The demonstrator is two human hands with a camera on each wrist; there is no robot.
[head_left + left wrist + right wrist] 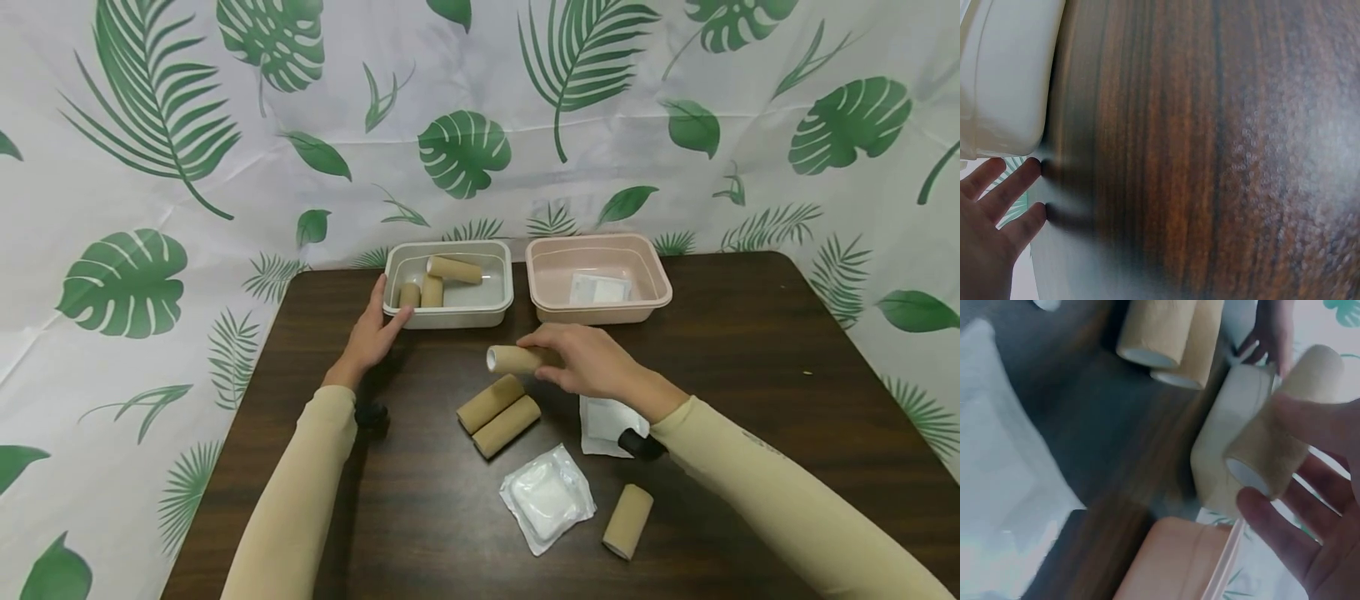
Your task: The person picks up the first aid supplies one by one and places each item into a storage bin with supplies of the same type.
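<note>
My right hand (pixel 588 358) pinches a brown cardboard tube (pixel 512 359) between thumb and fingers, above the table and in front of the two bins. In the right wrist view the tube (pixel 1259 450) shows its open pale end. My left hand (pixel 367 337) rests at the left front corner of the off-white bin (pixel 457 319), thumb by the front rim and straight fingers along the side. Three cardboard tubes, one lying across (pixel 455 270), are inside that bin. Two more tubes (pixel 507 427) lie side by side on the table below the held one.
Right of the off-white bin stands a pink bin (pixel 596 315) with a white packet (pixel 600 289) inside. A white square packet (pixel 547 498) and another tube (pixel 628 521) lie nearer the front. One more packet (pixel 603 425) is partly under my right forearm. A leaf-print curtain hangs behind.
</note>
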